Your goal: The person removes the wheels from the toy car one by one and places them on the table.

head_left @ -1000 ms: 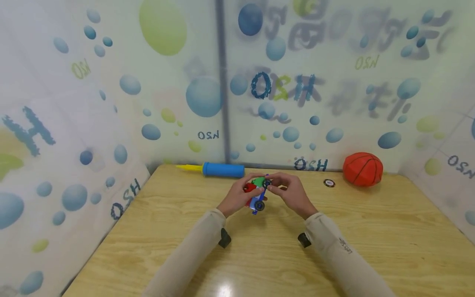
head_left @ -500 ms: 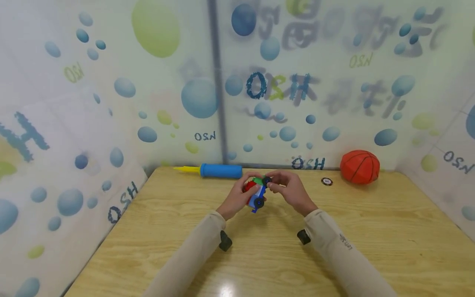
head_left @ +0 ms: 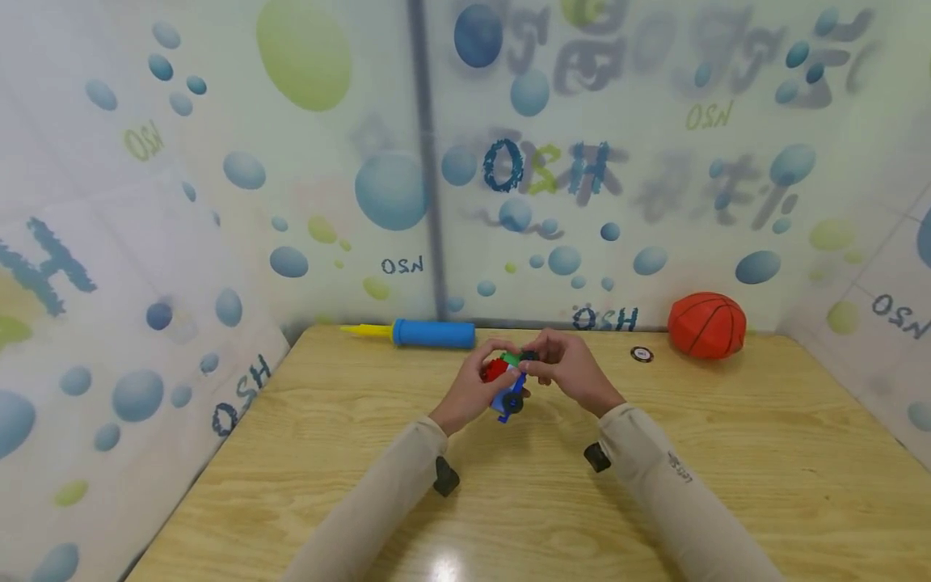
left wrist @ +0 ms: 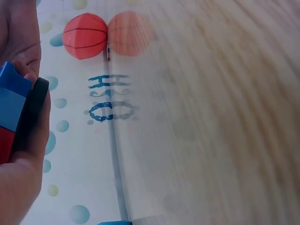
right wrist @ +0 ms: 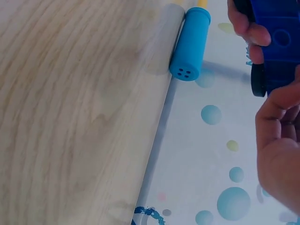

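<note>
Between both hands, above the table, is a toy car [head_left: 503, 399] of building blocks with black wheels and a blue base. Red, green and light blue blocks sit on it. My left hand [head_left: 465, 396] grips the car by its block side, thumb across the blocks. At the upper end, my right hand [head_left: 576, 373] pinches the car by a black wheel with thumb and fingers, partly hiding it. In the left wrist view, stacked blocks [left wrist: 10, 108] show beside a dark wheel [left wrist: 33, 105]. The right wrist view shows the blue underside [right wrist: 281, 40] and fingers at its edge.
A blue hand pump [head_left: 434, 334] with a yellow nozzle lies along the back edge of the wooden table [head_left: 509, 517]. At the back right are a red ball [head_left: 707, 326] with black lines and a round chip [head_left: 642, 354]. Patterned walls enclose the back and sides.
The toy car has turned slightly in the hands, and its upper wheel now shows more edge-on. My right hand has risen a little and its fingers have shifted at that wheel. My left hand keeps its grip.
</note>
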`<action>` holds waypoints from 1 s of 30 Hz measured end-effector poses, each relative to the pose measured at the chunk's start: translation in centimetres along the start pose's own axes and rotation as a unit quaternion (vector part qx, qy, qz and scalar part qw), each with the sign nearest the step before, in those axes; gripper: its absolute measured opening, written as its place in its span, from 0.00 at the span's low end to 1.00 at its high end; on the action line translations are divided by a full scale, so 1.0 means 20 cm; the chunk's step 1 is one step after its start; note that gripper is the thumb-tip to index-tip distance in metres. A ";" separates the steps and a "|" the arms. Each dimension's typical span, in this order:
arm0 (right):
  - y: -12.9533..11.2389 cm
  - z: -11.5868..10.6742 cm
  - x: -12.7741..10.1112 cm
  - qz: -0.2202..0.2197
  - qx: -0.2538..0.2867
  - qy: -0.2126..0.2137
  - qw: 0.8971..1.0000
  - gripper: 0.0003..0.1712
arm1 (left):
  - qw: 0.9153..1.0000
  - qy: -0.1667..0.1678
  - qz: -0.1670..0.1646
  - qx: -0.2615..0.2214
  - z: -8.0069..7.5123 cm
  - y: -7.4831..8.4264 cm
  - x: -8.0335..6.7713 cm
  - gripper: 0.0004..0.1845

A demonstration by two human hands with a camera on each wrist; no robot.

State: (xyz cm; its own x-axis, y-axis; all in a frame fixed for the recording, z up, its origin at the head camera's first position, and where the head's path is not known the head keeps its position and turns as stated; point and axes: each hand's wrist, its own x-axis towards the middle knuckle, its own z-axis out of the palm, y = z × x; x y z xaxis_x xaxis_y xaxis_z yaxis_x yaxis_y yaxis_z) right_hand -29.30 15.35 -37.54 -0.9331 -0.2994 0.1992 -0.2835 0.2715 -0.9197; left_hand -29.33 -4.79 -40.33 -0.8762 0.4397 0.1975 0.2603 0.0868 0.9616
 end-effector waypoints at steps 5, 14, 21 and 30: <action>-0.01 0.00 0.00 -0.001 0.001 -0.012 1.000 0.09 | 0.999 0.022 0.011 0.041 0.01 -0.01 -0.01 0.14; 0.03 0.03 -0.01 -0.087 -0.072 0.009 0.994 0.07 | 0.998 0.046 -0.017 0.045 0.02 -0.03 -0.02 0.13; 0.01 -0.01 -0.02 -0.038 -0.043 -0.003 0.998 0.09 | 0.998 0.033 -0.061 -0.004 -0.03 0.04 -0.01 0.12; 0.07 -0.13 -0.02 0.048 -0.071 -0.095 0.992 0.18 | 0.997 0.015 -0.053 -0.057 -0.09 0.10 -0.03 0.14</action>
State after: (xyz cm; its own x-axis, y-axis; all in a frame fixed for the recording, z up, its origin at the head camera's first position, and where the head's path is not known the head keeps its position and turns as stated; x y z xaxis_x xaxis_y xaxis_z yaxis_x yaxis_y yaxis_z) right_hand -29.94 18.19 -38.04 -0.9026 -0.4292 0.0333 -0.2364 0.4296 -0.8715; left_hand -28.89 -6.49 -38.18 -0.9090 0.4054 0.0971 0.1191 0.0295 0.9924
